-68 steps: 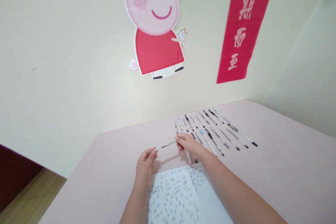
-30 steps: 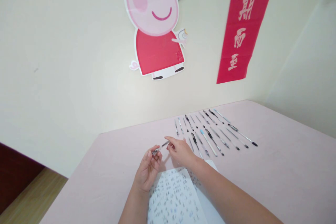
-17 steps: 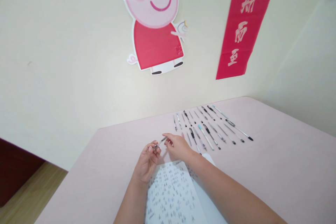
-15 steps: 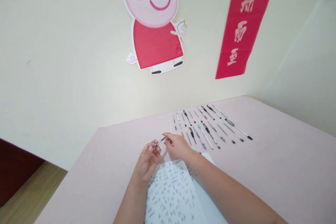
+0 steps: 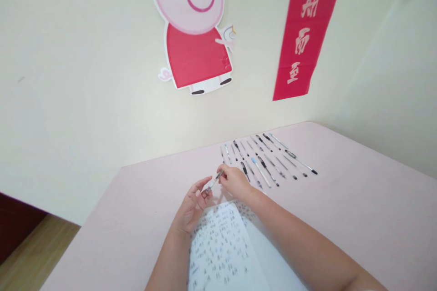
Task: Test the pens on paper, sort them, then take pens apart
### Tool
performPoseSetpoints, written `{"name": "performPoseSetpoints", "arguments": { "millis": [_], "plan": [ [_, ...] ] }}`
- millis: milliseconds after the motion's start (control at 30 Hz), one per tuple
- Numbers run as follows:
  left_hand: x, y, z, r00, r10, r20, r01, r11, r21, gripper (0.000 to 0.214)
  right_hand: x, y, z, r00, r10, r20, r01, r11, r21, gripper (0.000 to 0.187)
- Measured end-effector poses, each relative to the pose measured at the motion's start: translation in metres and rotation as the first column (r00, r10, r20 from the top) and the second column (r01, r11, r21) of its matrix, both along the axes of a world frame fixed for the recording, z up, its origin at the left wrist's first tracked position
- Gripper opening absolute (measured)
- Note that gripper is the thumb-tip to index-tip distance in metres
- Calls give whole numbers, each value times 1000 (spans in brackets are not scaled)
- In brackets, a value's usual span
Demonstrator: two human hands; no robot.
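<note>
Above the far edge of a handwritten sheet [image 5: 218, 245], a slim clear pen [image 5: 215, 181] with a dark section is held slantwise between my two hands. My right hand [image 5: 235, 183] pinches its upper end between thumb and fingertips. My left hand [image 5: 193, 204] has its palm turned up and its fingers curved around the pen's lower end, the index finger raised a little. The sheet lies beneath my wrists, and my right forearm covers part of the paper beside it.
Several pens, among them a black-capped pen [image 5: 266, 168] and a light-blue-capped pen [image 5: 261, 173], lie in two slanted rows beyond my right hand. The pink tabletop [image 5: 358, 209] meets a wall bearing a pig cutout [image 5: 198, 59] and a red banner [image 5: 300, 54].
The view has shifted slightly to the right. The pen now tilts more steeply between my hands, and my left fingers have loosened and straightened somewhat.
</note>
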State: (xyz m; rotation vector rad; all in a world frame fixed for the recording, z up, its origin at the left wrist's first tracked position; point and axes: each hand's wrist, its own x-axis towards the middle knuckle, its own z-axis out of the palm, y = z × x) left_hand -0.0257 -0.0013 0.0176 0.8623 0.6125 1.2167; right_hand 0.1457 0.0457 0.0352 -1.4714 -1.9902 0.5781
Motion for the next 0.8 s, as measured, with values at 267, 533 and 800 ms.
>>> {"name": "performPoseSetpoints", "arguments": {
  "millis": [267, 533, 800],
  "plan": [
    [5, 2, -5, 971, 15, -238, -14, 1000, 6, 33, 30, -14, -8, 926, 46, -374, -68, 997, -47, 20],
    [15, -2, -9, 834, -28, -551, 75, 995, 63, 39, 48, -49, -15, 920, 42, -391, -85, 992, -94, 52],
    [19, -2, -13, 565, 26, -825, 310, 919, 242, 26, 50, -72, -24, 851, -35, -524, -130, 952, -276, 34]
  ]
}}
